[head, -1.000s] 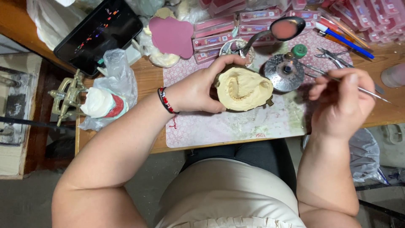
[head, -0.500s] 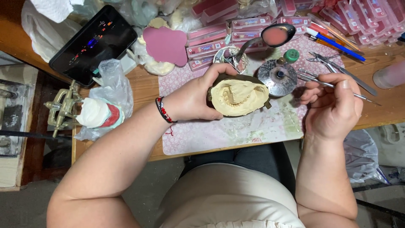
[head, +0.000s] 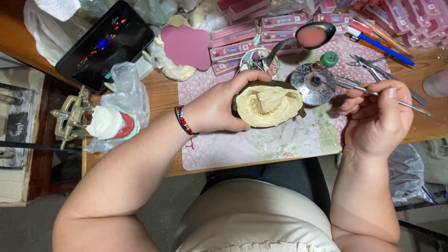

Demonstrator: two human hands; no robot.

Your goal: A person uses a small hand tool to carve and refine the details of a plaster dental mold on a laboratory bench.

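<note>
Cream cast (head: 268, 106): a pale mould of teeth in a dark cup, tipped up so the teeth show. It sits over the middle of the mat, near its far edge.
Left hand (head: 219, 108): curled round the left side of the cast, thumb on top, fingers under it. It has a firm hold.
Right hand (head: 379, 119): fingers pinched shut on a thin metal tool (head: 406, 105). The hand is over the right edge of the mat, apart from the cast.
Tool tip: it points left, toward the round metal lamp (head: 314, 84). I cannot tell if it touches it.
Mat (head: 261, 144): pink with small flowers, smeared white. It lies on the wooden table (head: 161, 95), by the near edge.
Wristband (head: 183, 120): red and black beads on the left wrist.
Spoon (head: 313, 35): holds pink stuff, past the far edge of the mat.
Green cap (head: 329, 58): just beside the lamp, on the far side.
Pliers (head: 368, 63): on the table near the far right corner of the mat.
Phone (head: 105, 44): black, screen lit, at the far left of the table.
Pink sheet (head: 186, 45): a wavy flat piece, right of the phone.
Bag (head: 116, 112): clear plastic with a white and red lump inside, at the left edge of the table.
Brass frame (head: 70, 119): just left of the bag, off the table edge.
</note>
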